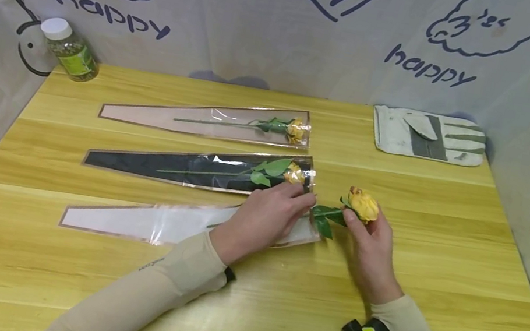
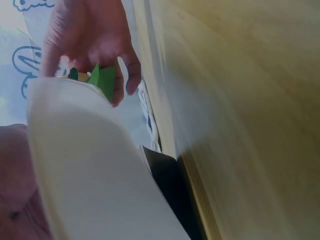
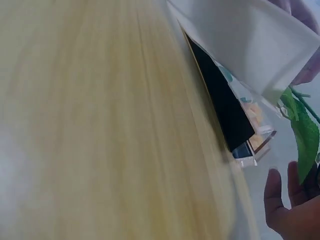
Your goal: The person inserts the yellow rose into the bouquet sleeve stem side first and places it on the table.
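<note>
My left hand (image 1: 264, 215) grips the open right end of a white flower sleeve (image 1: 117, 219), a long tapering clear-fronted wrapper. In the left wrist view the sleeve's white back (image 2: 100, 150) is raised from the table. My right hand (image 1: 376, 256) holds a yellow rose (image 1: 365, 206) just below its bloom, thumb on the near side. The rose's green leaves (image 3: 306, 135) are at the sleeve's mouth, and its stem runs left into the sleeve, partly hidden behind my left hand.
Behind lie a black sleeve (image 1: 137, 165) and a pinkish sleeve (image 1: 140, 116), each with a yellow rose inside. A work glove (image 1: 430, 136) lies at the back right. A white-capped jar (image 1: 72, 53) stands at the back left corner. Cloth walls enclose the wooden table (image 1: 464, 272).
</note>
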